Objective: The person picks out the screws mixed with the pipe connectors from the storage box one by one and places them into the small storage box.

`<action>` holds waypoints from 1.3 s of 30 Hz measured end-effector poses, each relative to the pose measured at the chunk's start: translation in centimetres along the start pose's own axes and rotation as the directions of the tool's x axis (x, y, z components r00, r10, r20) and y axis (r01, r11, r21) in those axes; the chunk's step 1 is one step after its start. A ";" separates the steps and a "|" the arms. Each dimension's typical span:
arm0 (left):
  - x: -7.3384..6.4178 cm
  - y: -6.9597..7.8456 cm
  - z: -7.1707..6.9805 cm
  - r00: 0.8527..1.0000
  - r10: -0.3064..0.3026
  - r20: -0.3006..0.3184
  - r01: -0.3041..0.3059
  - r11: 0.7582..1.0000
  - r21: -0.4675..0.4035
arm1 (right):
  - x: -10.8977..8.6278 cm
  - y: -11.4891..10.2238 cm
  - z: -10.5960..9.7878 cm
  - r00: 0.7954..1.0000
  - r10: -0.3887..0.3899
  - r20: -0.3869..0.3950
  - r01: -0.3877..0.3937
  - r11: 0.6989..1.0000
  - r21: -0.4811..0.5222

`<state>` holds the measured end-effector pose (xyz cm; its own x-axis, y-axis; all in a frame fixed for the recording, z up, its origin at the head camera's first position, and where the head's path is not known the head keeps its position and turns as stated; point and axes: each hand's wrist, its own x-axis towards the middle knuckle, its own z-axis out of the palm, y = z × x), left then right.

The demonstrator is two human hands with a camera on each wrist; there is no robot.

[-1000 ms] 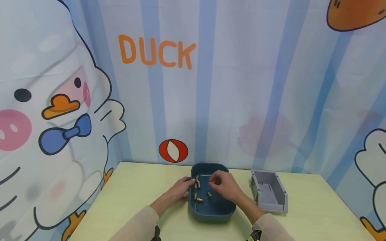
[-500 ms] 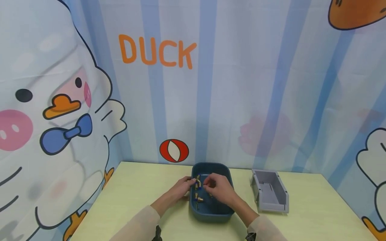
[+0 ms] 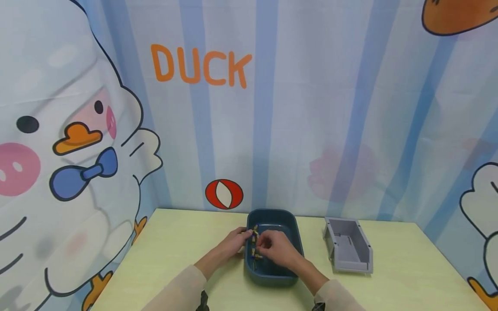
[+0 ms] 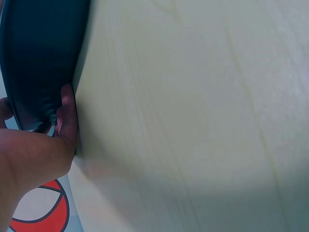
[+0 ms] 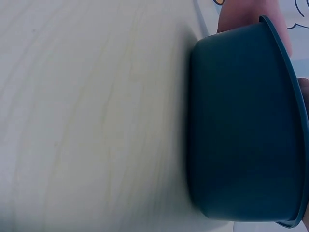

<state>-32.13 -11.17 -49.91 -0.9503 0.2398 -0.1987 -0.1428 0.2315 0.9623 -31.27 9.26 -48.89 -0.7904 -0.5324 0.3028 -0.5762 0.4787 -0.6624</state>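
Note:
A dark blue plastic bin (image 3: 274, 278) stands on the table in the head view. Along its left inside lie several small brass fittings with blue ends (image 3: 254, 235). My left hand (image 3: 232, 243) grips the bin's left wall, thumb over the rim and fingers outside; the left wrist view shows those fingers (image 4: 68, 116) against the outer wall, low near the table. Inside the bin, my right hand (image 3: 281, 248) has its fingers bent, fingertips right at the fittings. I cannot tell whether it pinches one. In the right wrist view the bin's wall (image 5: 241, 130) hides most of this hand.
Right of the blue bin sits a grey open-front storage bin (image 3: 352, 265), with a small thin item (image 3: 344, 236) inside it. The pale wood-look table (image 3: 186, 229) ends at a curtain (image 3: 288, 129) printed with a duck and stripes.
My right hand has moved left across the bin, toward the fittings by the left wall, and now covers where a single fitting lay mid-bin. The left hand keeps its grip in place.

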 end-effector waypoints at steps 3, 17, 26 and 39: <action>-0.1 0.0 0.0 1.000 0.003 -0.005 -0.003 1.000 0.001 | 0.0 0.0 0.1 1.000 -0.003 0.023 0.003 1.000 -0.009; -0.2 0.2 0.1 1.000 -0.006 -0.010 0.006 1.000 0.009 | -0.1 0.2 0.4 0.984 0.017 0.177 -0.008 0.999 -0.052; -0.3 0.1 0.1 1.000 -0.003 -0.010 0.003 1.000 0.002 | -0.1 0.3 0.6 0.980 0.004 0.197 0.010 0.998 -0.069; -0.3 0.1 0.2 1.000 0.015 -0.013 -0.015 1.000 -0.001 | 0.4 0.6 0.8 0.966 -0.022 0.257 0.067 0.984 -0.167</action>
<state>-31.78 -11.06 -49.80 -0.9558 0.2310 -0.1817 -0.1288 0.2266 0.9654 -31.74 8.78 -49.73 -0.6977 -0.7044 0.1305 -0.6542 0.5522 -0.5168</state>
